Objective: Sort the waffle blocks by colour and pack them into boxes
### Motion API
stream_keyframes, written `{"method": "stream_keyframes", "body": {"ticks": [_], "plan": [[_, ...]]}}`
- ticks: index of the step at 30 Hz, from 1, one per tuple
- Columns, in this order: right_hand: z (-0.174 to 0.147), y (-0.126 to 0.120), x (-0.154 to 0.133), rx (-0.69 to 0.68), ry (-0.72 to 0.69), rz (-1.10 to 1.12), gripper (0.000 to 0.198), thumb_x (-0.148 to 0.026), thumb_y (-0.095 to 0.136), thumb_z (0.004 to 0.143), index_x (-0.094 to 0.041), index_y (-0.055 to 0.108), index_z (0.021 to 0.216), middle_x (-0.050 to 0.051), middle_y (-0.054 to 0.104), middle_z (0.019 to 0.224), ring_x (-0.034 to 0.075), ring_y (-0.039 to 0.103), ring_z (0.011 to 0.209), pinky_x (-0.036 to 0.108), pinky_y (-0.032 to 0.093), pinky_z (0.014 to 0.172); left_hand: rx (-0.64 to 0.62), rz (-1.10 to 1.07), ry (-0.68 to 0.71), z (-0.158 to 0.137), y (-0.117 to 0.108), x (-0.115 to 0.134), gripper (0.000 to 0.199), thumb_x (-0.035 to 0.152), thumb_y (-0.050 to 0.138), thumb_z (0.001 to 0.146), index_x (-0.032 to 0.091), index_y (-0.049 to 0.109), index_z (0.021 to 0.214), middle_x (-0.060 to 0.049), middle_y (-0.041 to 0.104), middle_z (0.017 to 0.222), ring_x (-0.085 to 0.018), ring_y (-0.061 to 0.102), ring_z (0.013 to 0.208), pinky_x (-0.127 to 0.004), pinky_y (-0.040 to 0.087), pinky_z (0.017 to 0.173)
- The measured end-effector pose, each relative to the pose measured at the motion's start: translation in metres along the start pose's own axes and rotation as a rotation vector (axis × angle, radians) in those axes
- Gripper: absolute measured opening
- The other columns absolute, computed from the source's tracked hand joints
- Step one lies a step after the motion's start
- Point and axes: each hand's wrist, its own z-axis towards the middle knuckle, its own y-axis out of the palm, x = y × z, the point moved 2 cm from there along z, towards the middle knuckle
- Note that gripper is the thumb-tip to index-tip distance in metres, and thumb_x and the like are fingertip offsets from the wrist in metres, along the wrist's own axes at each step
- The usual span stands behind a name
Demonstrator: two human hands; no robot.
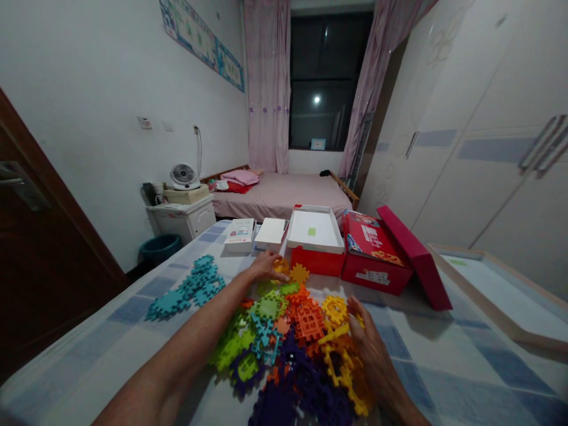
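One yellow piece [335,310] lay 10 o'clock from right hand [370,340] — nearer than left hand [266,265]; both half-curled, couldn't tell if pinching.

Looks like moulded plastic, smooth with a soft sheen, in the turquoise pieces [177,299], green pieces [268,307], orange pieces [282,325] and yellow pieces [333,335]; shows the same in the purple pieces [275,407], with small glints. Looks like matt cloth in the checked tablecloth [426,367]. Seems cardboard in the red box [375,242], printed and slightly glossy, and in the white-lined box [326,222], plain and matt inside. Hangs as pleated cloth in the pink curtains [267,89]. Shines as reflective glass in the window [306,56]. Passes for smooth, faintly glossy panelling on the wardrobe [465,89], with polished metal in its handles [412,145].
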Motion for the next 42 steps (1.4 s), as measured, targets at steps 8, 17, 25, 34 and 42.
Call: {"method": "stream_keyframes", "body": {"ticks": [8,17,25,34,42], "plan": [[0.0,0.001,-0.006,-0.006,-0.029,-0.05,0.067,-0.064,0.038,0.084,-0.021,0.043,0.136,0.012,0.045,0.143,0.025,0.04,0.134,0.045,0.031,0.112,-0.006,-0.159,0.035,-0.024,0.004,0.032,0.068,0.038,0.076,0.057,0.013,0.059,0.118,-0.013,0.062,0.109,-0.032,0.057,0.102,-0.042,0.045,0.089],[0.0,0.002,-0.01,0.024,-0.035,-0.031,0.067,-0.062,0.04,0.084,-0.018,0.044,0.135,0.013,0.048,0.14,0.026,0.043,0.131,0.045,0.031,0.112,-0.146,-0.459,0.247,-0.057,0.014,0.114,0.032,0.02,0.047,0.078,0.012,0.066,0.103,-0.004,0.071,0.092,-0.018,0.064,0.081,-0.026,0.051,0.069],[0.0,-0.001,-0.013,0.045,0.025,-0.073,0.063,-0.057,0.034,0.087,-0.023,0.042,0.139,0.011,0.048,0.14,0.026,0.045,0.129,0.046,0.036,0.108,0.164,-0.27,0.363,-0.105,-0.038,0.075,0.05,0.03,0.05,0.084,0.021,0.05,0.133,-0.007,0.049,0.142,-0.021,0.045,0.129,-0.036,0.031,0.112],[0.0,-0.001,-0.012,0.055,0.014,-0.062,0.063,-0.057,0.039,0.084,-0.02,0.046,0.135,0.012,0.048,0.14,0.028,0.045,0.129,0.045,0.033,0.11,0.364,0.049,-0.554,-0.167,-0.052,-0.16,0.073,0.056,0.032,0.086,0.004,0.042,0.137,-0.019,0.041,0.147,-0.032,0.034,0.137,-0.045,0.023,0.114],[-0.001,-0.003,-0.005,0.034,-0.007,-0.074,0.063,-0.056,0.041,0.084,-0.02,0.044,0.136,0.012,0.046,0.141,0.028,0.044,0.13,0.045,0.032,0.11,0.364,-0.243,-0.277,-0.158,-0.031,-0.093,0.078,0.063,0.049,0.078,0.016,0.041,0.14,-0.01,0.046,0.145,-0.028,0.042,0.133,-0.041,0.031,0.111]]}}
